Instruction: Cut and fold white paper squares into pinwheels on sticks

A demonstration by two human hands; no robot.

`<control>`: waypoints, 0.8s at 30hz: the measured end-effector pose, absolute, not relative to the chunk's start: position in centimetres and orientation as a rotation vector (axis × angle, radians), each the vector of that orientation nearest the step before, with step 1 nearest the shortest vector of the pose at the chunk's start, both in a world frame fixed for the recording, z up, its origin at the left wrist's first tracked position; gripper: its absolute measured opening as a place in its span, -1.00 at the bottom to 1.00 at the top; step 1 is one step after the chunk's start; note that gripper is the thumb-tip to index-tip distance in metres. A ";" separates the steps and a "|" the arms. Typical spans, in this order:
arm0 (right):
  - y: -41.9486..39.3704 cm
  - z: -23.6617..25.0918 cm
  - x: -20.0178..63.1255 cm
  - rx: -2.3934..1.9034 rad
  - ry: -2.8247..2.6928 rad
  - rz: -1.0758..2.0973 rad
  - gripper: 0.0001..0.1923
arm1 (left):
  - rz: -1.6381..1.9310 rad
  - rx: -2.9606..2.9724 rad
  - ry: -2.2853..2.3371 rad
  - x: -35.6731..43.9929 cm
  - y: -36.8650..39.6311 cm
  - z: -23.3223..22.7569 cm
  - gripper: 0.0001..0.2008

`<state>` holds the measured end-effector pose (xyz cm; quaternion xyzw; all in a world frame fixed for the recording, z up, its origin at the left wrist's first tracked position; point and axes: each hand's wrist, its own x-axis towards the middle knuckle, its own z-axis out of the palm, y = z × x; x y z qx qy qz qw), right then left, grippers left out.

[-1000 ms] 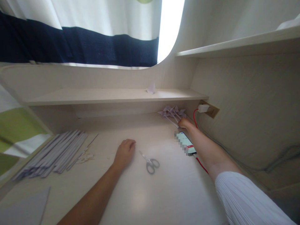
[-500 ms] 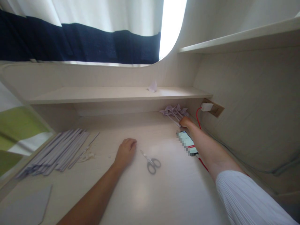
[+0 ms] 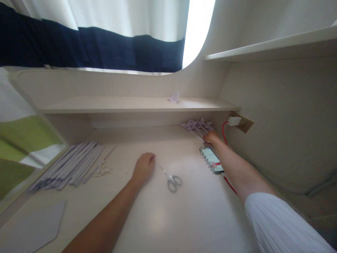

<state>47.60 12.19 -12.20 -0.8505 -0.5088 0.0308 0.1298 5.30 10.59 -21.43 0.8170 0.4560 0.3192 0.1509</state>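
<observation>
Where the far right corner of the white wooden desk point(image 3: 158, 221) meets the back panel, a cluster of pale lilac folded-paper pinwheels on thin white sticks point(image 3: 194, 124) lies flat, heads toward the far edge. Your right hand point(image 3: 211, 137) is at the lower ends of those sticks, touching them, fingers bent; the fingertips are hidden, so I cannot tell whether it grips any. Your left hand point(image 3: 144, 166) rests half-curled near the middle of the desk, well apart from the pinwheels, its palm hidden, so I cannot tell if it holds anything. Just beside it, on the right, lie grey-handled metal scissors point(image 3: 171, 177). A flat phone with a lit pale green screen point(image 3: 214, 160) sits by your right forearm, nearer than the pinwheels. Along the left edge lies a row of thin pale paper sticks point(image 3: 71, 165).
</observation>
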 end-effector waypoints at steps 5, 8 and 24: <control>10.6 -10.3 44.2 -2.442 -1.474 0.131 -0.61 | 0.920 2.294 1.329 5.6 10.6 -21.0 -0.74; 8.9 -10.6 38.4 -2.266 -1.623 0.168 -0.64 | 0.919 2.247 1.360 6.1 10.5 -20.3 -0.66; -2.4 -16.7 22.9 -1.727 -1.749 0.362 -0.66 | 0.720 2.156 1.653 -23.7 -2.1 -14.9 -0.54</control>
